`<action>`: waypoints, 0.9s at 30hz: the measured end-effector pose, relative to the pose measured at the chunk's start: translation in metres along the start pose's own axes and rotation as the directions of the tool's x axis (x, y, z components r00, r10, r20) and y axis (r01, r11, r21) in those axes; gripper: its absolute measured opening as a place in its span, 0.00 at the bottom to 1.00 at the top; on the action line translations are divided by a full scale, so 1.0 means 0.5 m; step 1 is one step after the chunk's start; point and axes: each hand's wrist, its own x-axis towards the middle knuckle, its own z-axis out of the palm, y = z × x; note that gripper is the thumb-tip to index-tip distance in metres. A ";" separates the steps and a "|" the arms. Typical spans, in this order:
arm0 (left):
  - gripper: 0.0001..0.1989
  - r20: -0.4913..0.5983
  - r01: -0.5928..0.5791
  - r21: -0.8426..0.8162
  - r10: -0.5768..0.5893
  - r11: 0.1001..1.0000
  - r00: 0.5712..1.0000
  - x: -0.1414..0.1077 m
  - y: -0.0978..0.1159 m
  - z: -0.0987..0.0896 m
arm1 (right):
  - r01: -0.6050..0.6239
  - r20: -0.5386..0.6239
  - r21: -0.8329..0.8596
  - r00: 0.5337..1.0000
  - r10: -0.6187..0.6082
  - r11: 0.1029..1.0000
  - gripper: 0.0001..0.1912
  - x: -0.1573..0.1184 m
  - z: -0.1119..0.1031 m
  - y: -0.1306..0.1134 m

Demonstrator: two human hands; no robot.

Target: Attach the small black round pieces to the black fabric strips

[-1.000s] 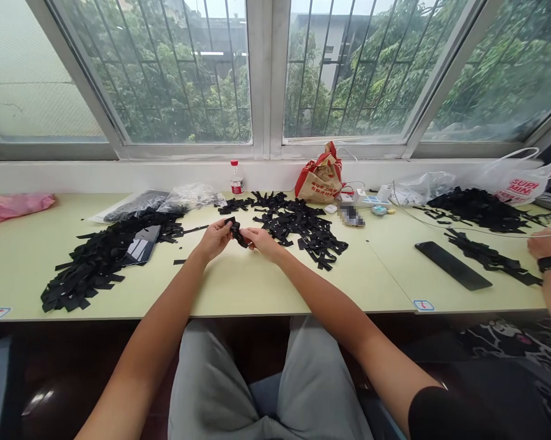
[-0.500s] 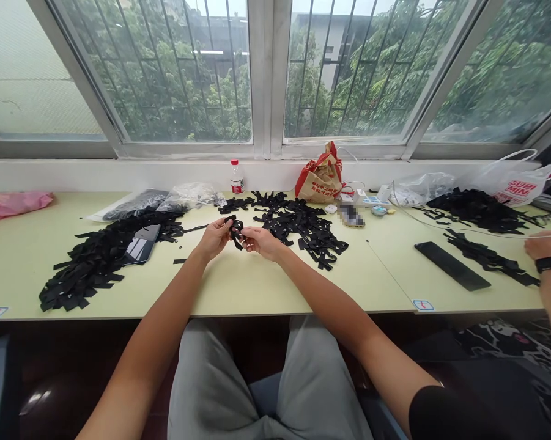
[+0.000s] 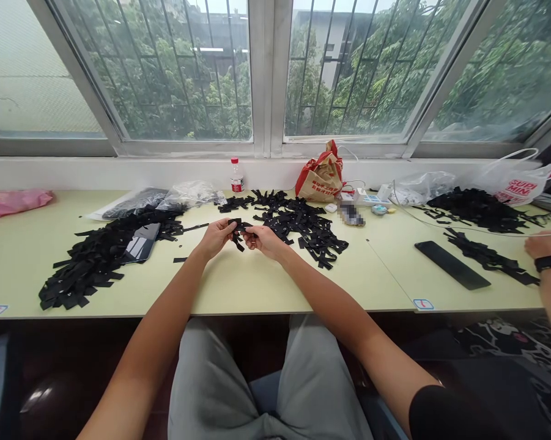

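A black fabric strap (image 3: 237,225) is stretched between my two hands, a little above the table, with a loose end hanging below. My left hand (image 3: 217,238) pinches it from the left, thumb on top. On the other side my right hand (image 3: 262,241) has its fingers closed on the strap too. Just beyond my right hand lies a loose pile of similar black straps (image 3: 298,221), some showing small shiny dots. To the left stretches a long, overlapping heap of black straps (image 3: 96,253), with a phone (image 3: 142,242) lying against it.
At the back stand a red-capped bottle (image 3: 236,176) and a paper bag (image 3: 321,176). Clear plastic bags (image 3: 190,197) lie back left. On the right are a dark flat slab (image 3: 452,264), more black straps (image 3: 474,209) and another person's hand (image 3: 545,243). A thin cable (image 3: 458,227) crosses there.
The strap was bunched in a loop between my fingers and is now drawn out flatter. My hands have stayed in nearly the same place.
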 end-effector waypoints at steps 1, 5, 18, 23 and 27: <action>0.17 0.000 -0.006 0.004 0.006 1.000 1.000 0.000 0.001 0.000 | -0.028 -0.004 0.009 1.000 0.028 1.000 0.08 0.000 0.000 0.000; 0.16 -0.043 -0.034 -0.012 0.034 0.999 0.999 -0.001 0.007 -0.002 | -0.065 0.004 0.035 0.998 0.065 0.997 0.03 0.001 -0.002 0.003; 0.22 0.003 0.099 0.139 -0.100 0.985 0.995 -0.014 0.015 0.025 | -0.040 -0.029 -0.097 0.999 0.038 0.994 0.05 -0.005 -0.005 -0.005; 0.15 0.014 0.010 0.333 -0.015 0.943 1.000 -0.024 0.016 0.038 | -0.071 -0.055 -0.173 0.997 0.062 0.982 0.04 -0.004 -0.005 0.003; 0.14 -0.013 -0.010 0.369 0.016 0.929 1.000 -0.028 0.027 0.047 | -0.138 -0.036 -0.170 0.990 0.134 0.976 0.04 -0.001 -0.004 0.003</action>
